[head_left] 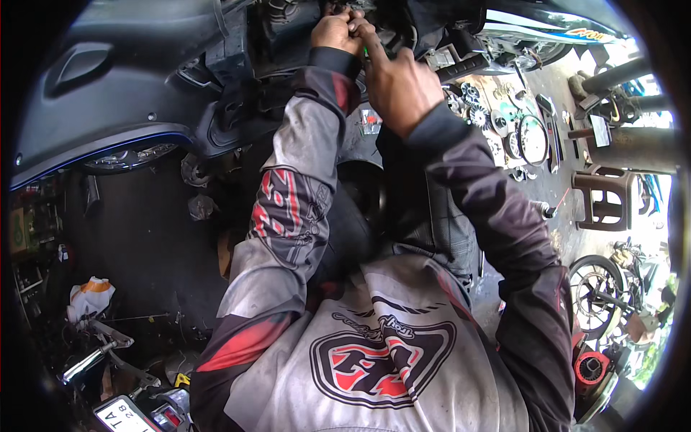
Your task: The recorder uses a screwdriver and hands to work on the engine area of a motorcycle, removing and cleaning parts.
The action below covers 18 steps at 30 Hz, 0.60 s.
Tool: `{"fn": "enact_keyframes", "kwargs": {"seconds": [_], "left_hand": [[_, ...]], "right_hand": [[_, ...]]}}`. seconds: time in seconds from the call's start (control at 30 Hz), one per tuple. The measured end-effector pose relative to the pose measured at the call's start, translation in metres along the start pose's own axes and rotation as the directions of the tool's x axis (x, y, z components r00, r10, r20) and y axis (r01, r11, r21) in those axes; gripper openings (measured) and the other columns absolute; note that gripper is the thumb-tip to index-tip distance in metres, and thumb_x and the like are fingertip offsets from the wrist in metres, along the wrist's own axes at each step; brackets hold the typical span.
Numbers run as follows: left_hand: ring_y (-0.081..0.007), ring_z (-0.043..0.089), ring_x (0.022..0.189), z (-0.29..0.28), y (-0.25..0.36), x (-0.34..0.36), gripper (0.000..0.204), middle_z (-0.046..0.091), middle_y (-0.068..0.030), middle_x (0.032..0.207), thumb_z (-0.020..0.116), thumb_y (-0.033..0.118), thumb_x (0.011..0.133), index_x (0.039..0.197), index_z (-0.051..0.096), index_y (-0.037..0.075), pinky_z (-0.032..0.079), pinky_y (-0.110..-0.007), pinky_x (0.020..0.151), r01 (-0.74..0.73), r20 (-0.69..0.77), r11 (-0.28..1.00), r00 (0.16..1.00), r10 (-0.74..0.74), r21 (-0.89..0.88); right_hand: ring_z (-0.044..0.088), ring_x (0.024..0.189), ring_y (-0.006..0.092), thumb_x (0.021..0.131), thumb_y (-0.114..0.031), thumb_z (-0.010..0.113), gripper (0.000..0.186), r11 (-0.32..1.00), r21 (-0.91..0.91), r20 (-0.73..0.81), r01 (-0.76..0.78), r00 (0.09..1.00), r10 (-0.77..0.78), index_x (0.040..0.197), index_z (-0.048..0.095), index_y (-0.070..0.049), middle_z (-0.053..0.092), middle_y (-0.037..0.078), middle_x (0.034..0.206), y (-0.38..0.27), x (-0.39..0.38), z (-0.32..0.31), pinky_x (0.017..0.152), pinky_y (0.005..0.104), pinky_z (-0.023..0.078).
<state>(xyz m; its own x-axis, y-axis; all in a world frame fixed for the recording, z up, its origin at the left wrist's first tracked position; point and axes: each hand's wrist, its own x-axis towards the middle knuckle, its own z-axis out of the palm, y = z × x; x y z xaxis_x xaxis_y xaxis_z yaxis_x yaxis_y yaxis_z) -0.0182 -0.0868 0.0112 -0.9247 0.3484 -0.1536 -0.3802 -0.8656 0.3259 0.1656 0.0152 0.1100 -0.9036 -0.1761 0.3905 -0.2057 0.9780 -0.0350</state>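
Both my hands are raised into the dark open engine area of a scooter (281, 54), at the top of the view. My left hand (335, 34) is closed, its fingertips bunched against a small dark part that I cannot make out. My right hand (403, 85) comes in from the right with its fingers curled and the index finger reaching to the left fingertips. The two hands meet there, and whatever lies between them is hidden. A large dark body panel (129, 79) with a blue edge spreads to the left of my hands.
Loose gears and round engine parts (479, 115) lie on the floor at right, with a black belt-like ring (533, 140). Beyond are a brown plastic stool (604, 198) and a motorcycle wheel (596, 294). Another motorcycle's licence plate (124, 415) shows at lower left.
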Motion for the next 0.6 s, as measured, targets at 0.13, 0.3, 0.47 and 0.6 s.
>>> {"fn": "enact_keyframes", "kwargs": {"seconds": [0.13,0.3,0.47,0.6], "left_hand": [[-0.0166,0.04,0.051,0.005,0.006,-0.008,0.019,0.041,-0.0064,0.067,0.031,0.004,0.101,0.09,0.046,0.001,0.044,-0.031,0.053,0.041,0.064,0.999,0.997,-0.039,-0.021],[-0.0154,0.039,0.051,0.008,0.008,-0.015,0.016,0.041,-0.0041,0.065,0.035,0.005,0.101,0.09,0.047,0.002,0.042,-0.029,0.053,-0.155,0.209,0.874,0.976,0.063,0.461],[-0.0133,0.032,0.051,0.02,0.005,-0.013,0.016,0.038,-0.0027,0.069,0.036,0.009,0.105,0.092,0.043,0.004,0.033,-0.027,0.05,0.024,0.044,1.0,0.999,-0.023,-0.014],[-0.0123,0.033,0.054,0.034,0.008,-0.016,0.016,0.038,-0.0036,0.073,0.033,0.009,0.107,0.094,0.041,0.005,0.033,-0.026,0.05,0.044,0.072,0.999,0.996,-0.046,0.03]], "right_hand": [[0.065,0.061,0.0267,0.098,-0.027,0.049,0.039,0.975,0.222,0.05,0.013,0.998,-0.025,0.127,0.051,-0.001,0.064,0.021,0.087,-0.001,0.011,-0.002,0.051,0.0391,0.052],[0.07,0.067,0.0313,0.096,-0.02,0.055,0.032,0.746,0.664,-0.125,-0.045,0.978,0.17,0.124,0.066,-0.009,0.071,0.02,0.08,0.002,0.013,0.007,0.061,0.0418,0.054],[0.054,0.053,0.0109,0.098,-0.02,0.051,0.034,-0.185,0.873,0.487,-0.451,0.813,0.32,0.127,0.066,-0.009,0.066,0.01,0.076,0.002,0.018,-0.008,0.043,0.0256,0.041],[0.051,0.05,0.0127,0.1,-0.023,0.044,0.024,-0.868,0.197,0.549,-0.456,0.785,-0.288,0.11,0.052,-0.003,0.06,0.013,0.081,0.04,0.018,0.019,0.04,0.0252,0.038]]}}
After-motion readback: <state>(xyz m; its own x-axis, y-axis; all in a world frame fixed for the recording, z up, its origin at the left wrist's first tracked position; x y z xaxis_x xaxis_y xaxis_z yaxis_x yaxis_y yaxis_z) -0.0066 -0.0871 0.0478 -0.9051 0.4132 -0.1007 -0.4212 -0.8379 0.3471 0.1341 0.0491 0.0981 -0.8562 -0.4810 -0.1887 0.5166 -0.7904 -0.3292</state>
